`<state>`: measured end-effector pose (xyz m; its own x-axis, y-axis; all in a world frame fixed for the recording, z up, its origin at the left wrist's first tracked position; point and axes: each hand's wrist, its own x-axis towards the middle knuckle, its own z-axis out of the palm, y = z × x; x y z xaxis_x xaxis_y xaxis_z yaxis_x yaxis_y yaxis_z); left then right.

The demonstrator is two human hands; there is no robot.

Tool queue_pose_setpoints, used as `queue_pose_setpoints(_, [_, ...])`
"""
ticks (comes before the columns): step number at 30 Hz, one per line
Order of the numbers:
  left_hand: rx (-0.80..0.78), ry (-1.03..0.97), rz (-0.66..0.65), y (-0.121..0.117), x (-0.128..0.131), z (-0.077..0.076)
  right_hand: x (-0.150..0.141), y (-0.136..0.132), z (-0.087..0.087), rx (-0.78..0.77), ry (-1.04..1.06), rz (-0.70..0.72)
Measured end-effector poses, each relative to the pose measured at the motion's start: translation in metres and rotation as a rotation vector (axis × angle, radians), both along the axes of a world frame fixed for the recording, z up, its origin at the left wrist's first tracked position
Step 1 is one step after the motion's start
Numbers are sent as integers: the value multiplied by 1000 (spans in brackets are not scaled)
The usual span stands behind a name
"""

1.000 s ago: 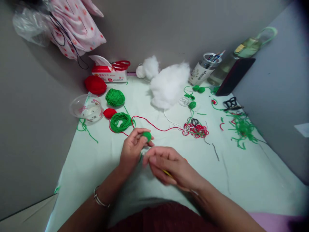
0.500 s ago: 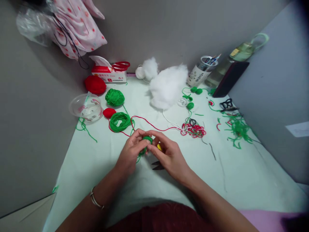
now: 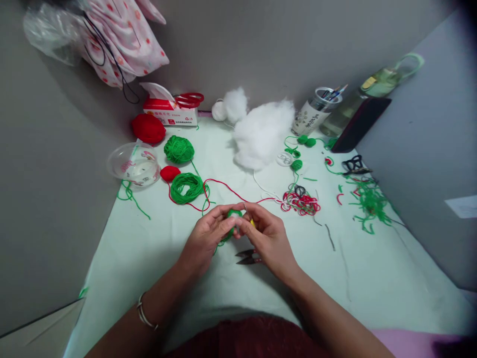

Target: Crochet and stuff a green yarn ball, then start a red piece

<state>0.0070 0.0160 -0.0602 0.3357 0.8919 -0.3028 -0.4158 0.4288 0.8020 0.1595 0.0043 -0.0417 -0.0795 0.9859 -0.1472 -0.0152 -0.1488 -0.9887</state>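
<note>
My left hand (image 3: 206, 236) is closed around a small green crocheted piece (image 3: 234, 214), where a bit of white stuffing shows between the fingertips. My right hand (image 3: 270, 233) meets it from the other side, pinching a crochet hook with a yellow handle (image 3: 252, 223); its thin metal shaft points up at the green piece. Green yarn hangs below my left fingers. Dark thread snips (image 3: 246, 257) show beside my right hand, blades to the left, their handles partly hidden by the hand.
Beyond my hands lie a coil of green yarn (image 3: 186, 188), a green yarn ball (image 3: 179, 149) and white stuffing (image 3: 263, 134). Tangled red yarn (image 3: 301, 201) and green scraps (image 3: 370, 201) are to the right. A clear plastic bowl (image 3: 134, 166) stands left, a pen holder (image 3: 315, 112) at the back.
My right hand, blurred and lower at first, has come up against the green piece. White stuffing now shows at the piece, and the snips have come into view below my right hand.
</note>
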Motion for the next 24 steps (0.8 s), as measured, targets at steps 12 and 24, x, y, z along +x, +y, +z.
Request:
queue_pose_setpoints(12, [74, 209, 220, 3, -3, 0, 23, 0, 16, -121, 24, 183])
queue_pose_setpoints(24, [142, 378, 225, 0, 1, 3, 10, 0, 12, -342, 260, 367])
